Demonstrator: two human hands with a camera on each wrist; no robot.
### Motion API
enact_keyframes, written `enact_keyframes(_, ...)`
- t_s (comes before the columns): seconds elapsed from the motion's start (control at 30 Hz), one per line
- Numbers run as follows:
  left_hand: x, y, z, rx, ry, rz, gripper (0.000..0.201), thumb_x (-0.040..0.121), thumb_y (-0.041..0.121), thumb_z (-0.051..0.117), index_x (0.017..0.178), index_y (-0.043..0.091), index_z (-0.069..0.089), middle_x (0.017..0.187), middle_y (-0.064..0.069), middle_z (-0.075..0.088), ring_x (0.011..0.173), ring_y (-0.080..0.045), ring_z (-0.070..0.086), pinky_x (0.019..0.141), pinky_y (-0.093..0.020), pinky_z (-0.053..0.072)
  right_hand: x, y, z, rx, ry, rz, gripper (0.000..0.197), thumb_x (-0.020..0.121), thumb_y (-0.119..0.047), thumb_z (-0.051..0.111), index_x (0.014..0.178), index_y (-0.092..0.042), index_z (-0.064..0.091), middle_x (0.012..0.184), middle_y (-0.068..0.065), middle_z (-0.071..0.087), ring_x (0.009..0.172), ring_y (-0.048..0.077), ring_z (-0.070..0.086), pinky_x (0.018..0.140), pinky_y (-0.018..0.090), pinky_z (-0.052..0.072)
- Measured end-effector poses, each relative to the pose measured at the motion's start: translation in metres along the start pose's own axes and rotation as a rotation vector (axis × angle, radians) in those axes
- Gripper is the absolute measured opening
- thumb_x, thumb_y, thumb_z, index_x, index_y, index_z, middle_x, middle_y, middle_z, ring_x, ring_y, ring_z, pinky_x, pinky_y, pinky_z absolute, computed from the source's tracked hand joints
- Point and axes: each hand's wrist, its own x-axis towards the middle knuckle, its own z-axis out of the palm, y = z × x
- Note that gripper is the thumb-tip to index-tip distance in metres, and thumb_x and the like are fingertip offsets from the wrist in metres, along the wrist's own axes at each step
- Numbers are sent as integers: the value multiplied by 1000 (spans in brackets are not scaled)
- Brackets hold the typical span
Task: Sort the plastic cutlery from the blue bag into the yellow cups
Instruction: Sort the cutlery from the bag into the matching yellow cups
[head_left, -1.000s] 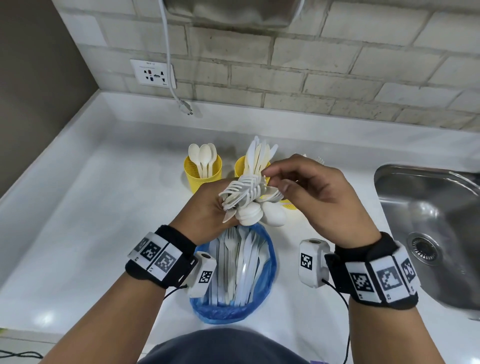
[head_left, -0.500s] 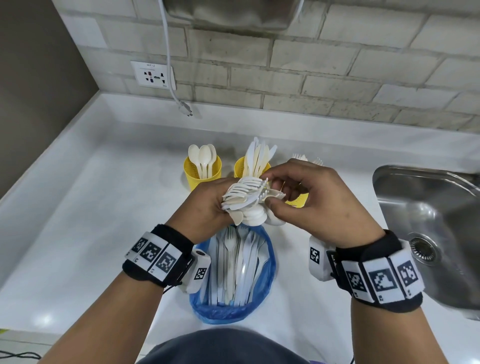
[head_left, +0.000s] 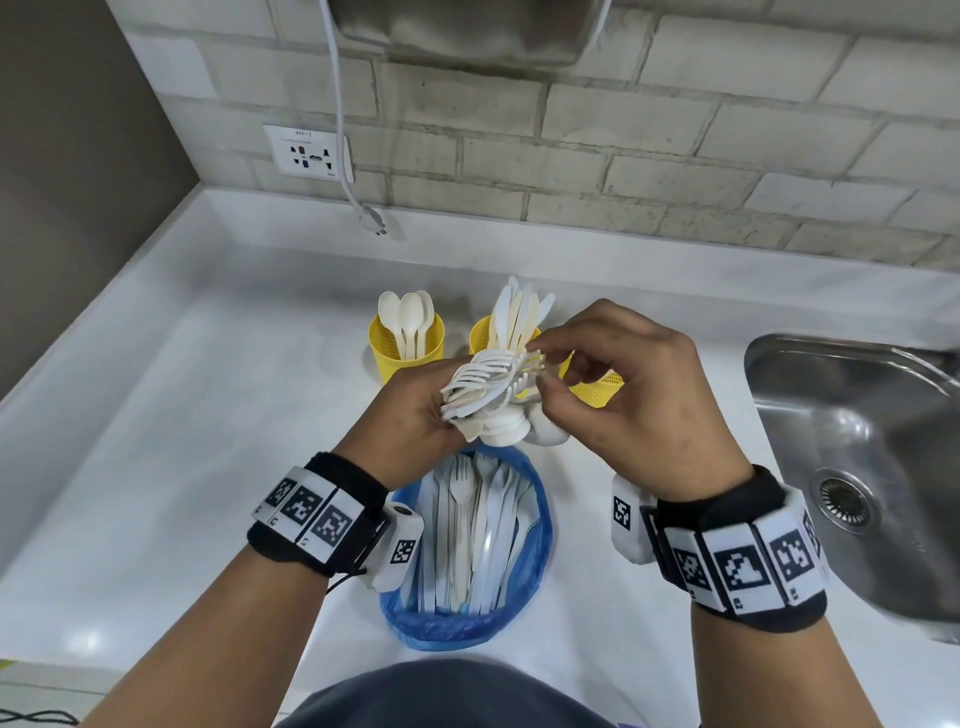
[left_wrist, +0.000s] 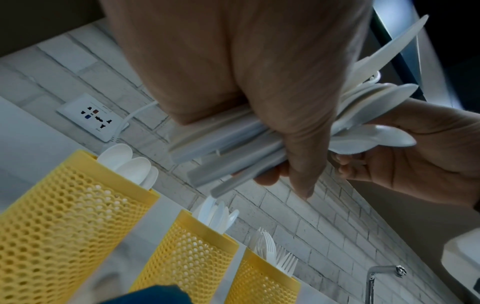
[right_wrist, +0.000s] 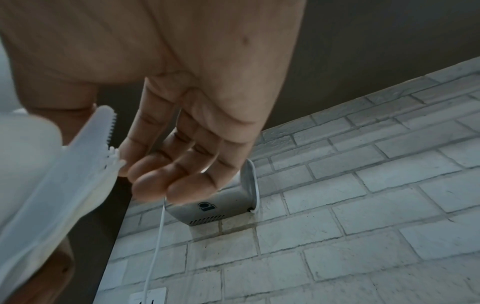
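Above the blue bag (head_left: 535, 525), near the counter's front edge, the left hand (head_left: 410, 415) grips a mixed bundle of white cutlery (head_left: 488, 384), fingers wrapped round the handles, heads fanned toward the right. The right hand (head_left: 639, 400) pinches at the fork tines on the bundle's top with thumb and forefinger; the other fingers are loosely curled and hold nothing. More cutlery lies in the bag, which sits open on the white counter (head_left: 182, 441), just in front of three yellow mesh cups in a row: the spoon cup (head_left: 405, 348) on the left, the knife cup (head_left: 480, 332) in the middle, the fork cup (head_left: 597, 384) mostly hidden behind the right hand in the head view, clear in the left wrist view (left_wrist: 259, 277). Room to move: open counter to the left out to the raised side edge; behind the cups a strip of counter, then the brick wall (head_left: 623, 171). On the right the sink (head_left: 857, 467) rim is near the right wrist, tight on that side. Versus half a second ago: both hands remain at the same spot over the bag, the left grip is unchanged, and the right hand's fingers have opened up from a closer clasp on the bundle to a fingertip pinch at the tines.
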Motion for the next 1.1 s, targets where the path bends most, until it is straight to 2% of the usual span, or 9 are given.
enact_keyframes(0.07, -1, 0, 0, 15, 28, 31, 32, 83, 21, 79, 113, 30, 73, 106, 10, 75, 101, -12, 70, 93, -40, 56, 0, 0, -3, 5, 28, -5, 19, 85, -13, 73, 103, -15, 78, 91, -2, 67, 72, 15, 65, 68, 32, 54)
enact_keyframes(0.13, -3, -2, -2, 18, 15, 48, 31, 83, 7, 82, 112, 13, 72, 107, 6, 74, 100, -9, 69, 90, -23, 54, 0, -1, -5, 14, 50, -7, 19, 85, -9, 72, 102, -13, 78, 91, 0, 68, 72, 17, 65, 68, 31, 54)
enact_keyframes(0.23, -3, 1, -3, 15, 17, 59, 35, 83, 7, 81, 112, 24, 68, 108, 17, 71, 98, 3, 66, 86, -9, 46, -1, -3, -7, 72, 122, 12, 20, 87, -2, 69, 104, -9, 77, 91, 3, 69, 72, 17, 66, 70, 28, 55)
enact_keyframes(0.33, -4, 4, -2, 10, 32, 59, 39, 83, 9, 81, 113, 30, 67, 108, 20, 71, 100, 2, 67, 87, -9, 46, 0, -2, -6, 138, 209, 59, 21, 90, 3, 64, 104, -9, 75, 91, 1, 68, 72, 18, 69, 69, 24, 53)
enact_keyframes(0.5, -5, 10, -2, 3, 39, 63, 45, 83, 4, 81, 108, 37, 66, 102, 28, 71, 96, 7, 66, 85, -8, 46, 0, 4, 6, 453, 118, 263, 20, 94, -9, 66, 110, -18, 73, 97, 10, 71, 84, 29, 70, 79, 36, 58)
enact_keyframes(0.63, -6, 13, -3, 7, 30, 76, 46, 83, 5, 80, 109, 39, 64, 101, 35, 69, 97, 8, 66, 85, -7, 45, 1, 4, 9, 599, 117, 319, 14, 93, -9, 65, 100, -12, 76, 91, 13, 73, 79, 24, 68, 77, 33, 56)
enact_keyframes(0.87, -7, 17, -2, -19, 26, 71, 40, 84, 12, 80, 109, 39, 65, 102, 31, 71, 98, 7, 66, 86, -8, 46, 7, 0, 0, 822, 404, 301, 25, 99, -6, 61, 84, -22, 72, 82, -4, 70, 70, 23, 65, 72, 39, 56)
enact_keyframes(1.0, -7, 19, -2, -23, 26, 67, 39, 84, 14, 80, 110, 38, 65, 103, 31, 71, 98, 7, 66, 87, -8, 46, 10, 1, -11, 831, 688, 350, 20, 101, -5, 59, 83, -13, 63, 81, 5, 62, 67, 18, 62, 70, 37, 57)
enact_keyframes(1.1, -6, 18, -3, -7, 24, 62, 41, 83, 9, 80, 105, 39, 65, 97, 33, 70, 94, 8, 66, 84, -6, 45, 11, 1, -21, 750, 813, 312, 10, 103, -12, 56, 94, -15, 58, 89, 15, 63, 70, 29, 66, 73, 46, 59)
